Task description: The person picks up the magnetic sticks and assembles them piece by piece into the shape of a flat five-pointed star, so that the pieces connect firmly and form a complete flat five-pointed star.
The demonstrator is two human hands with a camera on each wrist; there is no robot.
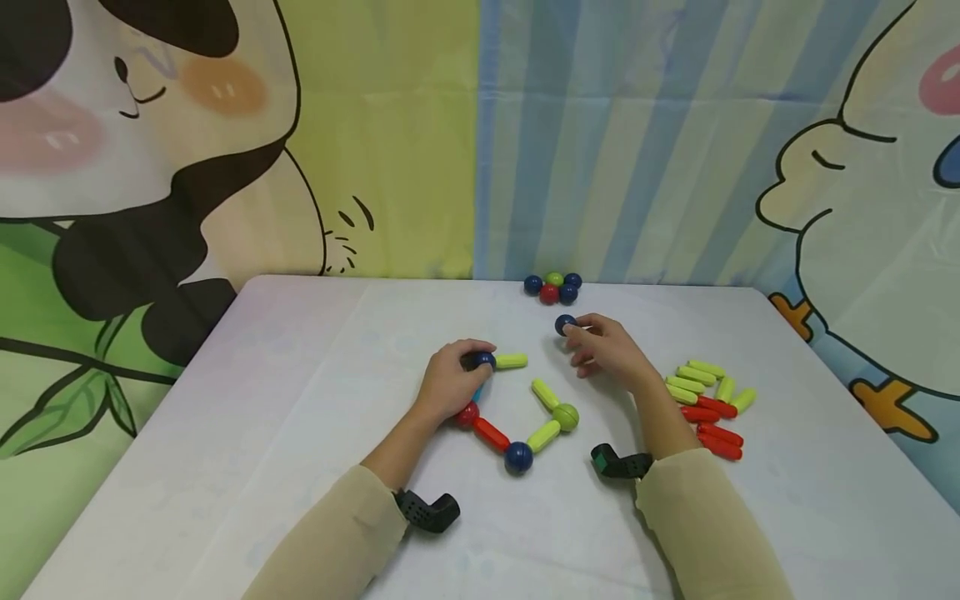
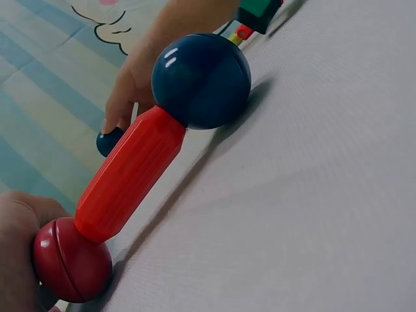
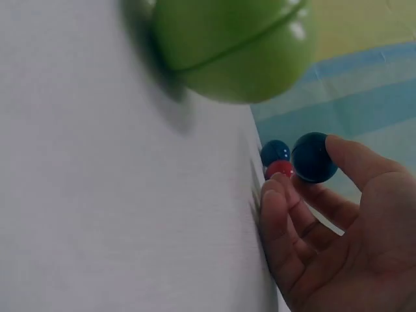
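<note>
My right hand [image 1: 611, 350] pinches a dark blue ball [image 3: 312, 158] between thumb and fingers, its other fingers loosely bent. My left hand [image 1: 447, 379] grips another dark blue ball [image 1: 485, 360] at one end of a chain of balls and rods. From that ball a yellow-green rod [image 1: 512, 361] sticks out to the right. A blue rod [image 1: 477, 393], partly hidden by the left hand, runs down to a red ball [image 1: 468, 414]. Then come a red rod [image 1: 492, 434], a blue ball [image 2: 201, 81], a yellow-green rod [image 1: 543, 438], a green ball [image 1: 566, 417] and a last yellow-green rod [image 1: 545, 393].
At the table's back edge, several loose balls [image 1: 550, 293] in blue, red and green sit together. Loose yellow-green rods [image 1: 696, 376] and red rods [image 1: 720, 442] lie to the right of the right forearm. A printed cloth [image 1: 405, 133] hangs behind the white table [image 1: 300, 433].
</note>
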